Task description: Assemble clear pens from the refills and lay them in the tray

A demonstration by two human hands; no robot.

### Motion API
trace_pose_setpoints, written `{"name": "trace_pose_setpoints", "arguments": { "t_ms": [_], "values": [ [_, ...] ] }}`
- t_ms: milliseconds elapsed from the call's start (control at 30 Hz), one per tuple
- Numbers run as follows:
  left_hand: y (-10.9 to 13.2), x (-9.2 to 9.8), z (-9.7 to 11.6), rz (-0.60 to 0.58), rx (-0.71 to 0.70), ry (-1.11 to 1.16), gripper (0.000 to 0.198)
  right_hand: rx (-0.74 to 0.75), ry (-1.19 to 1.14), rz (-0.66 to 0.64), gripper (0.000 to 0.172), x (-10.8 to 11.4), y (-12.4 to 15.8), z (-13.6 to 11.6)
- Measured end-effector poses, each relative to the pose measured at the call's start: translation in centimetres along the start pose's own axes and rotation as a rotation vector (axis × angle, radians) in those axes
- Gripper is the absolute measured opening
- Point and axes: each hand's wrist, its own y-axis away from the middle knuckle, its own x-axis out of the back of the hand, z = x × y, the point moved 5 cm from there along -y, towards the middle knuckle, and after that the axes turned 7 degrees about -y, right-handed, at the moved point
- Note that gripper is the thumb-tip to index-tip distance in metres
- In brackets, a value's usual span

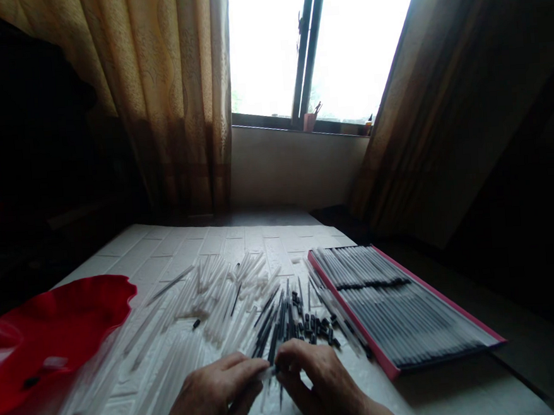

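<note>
At the front of the table, my left hand (218, 395) pinches a short pale end of what looks like a clear pen barrel (266, 373) between thumb and forefinger. Closed fingertips of my right hand (320, 381) meet it from the other side; the small piece in them is hidden and blurred. Just beyond my hands lies a fanned pile of dark pen refills (278, 321). Small black pen caps or plugs (317, 326) are scattered to its right. Many loose clear barrels (216, 294) spread over the table to the left.
A pink-edged box (393, 372) packed with rows of pens stands at the right. On the left sits a red scalloped basin (75, 310). The white brick-patterned table (160, 238) reaches toward a window with curtains (169, 101). A pink cup (309, 122) stands on the sill.
</note>
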Motion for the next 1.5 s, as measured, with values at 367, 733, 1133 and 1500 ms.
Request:
{"name": "trace_pose_setpoints", "arguments": {
  "t_ms": [367, 733, 1133, 1500],
  "values": [
    [0.0, -0.7, 0.0, -0.072, -0.026, -0.052, 0.024, -0.061, 0.031, -0.076, 0.038, -0.5, -0.1, 0.4],
    [0.4, 1.7, -2.5, 0.156, 0.142, -0.155, 0.027, -0.292, -0.187, 0.025, 0.043, 1.4, -0.1, 1.7],
    [0.0, 0.8, -6.1, 0.145, 0.667, 0.877, 0.042, -0.335, -0.346, 0.071, 0.045, 1.1, 1.0, 2.8],
    [0.2, -1.2, -5.1, 0.148, 0.753, 1.078, 0.040, -0.043, 0.197, -0.267, 0.026, -1.1, -0.2, 1.0]
  ]
}}
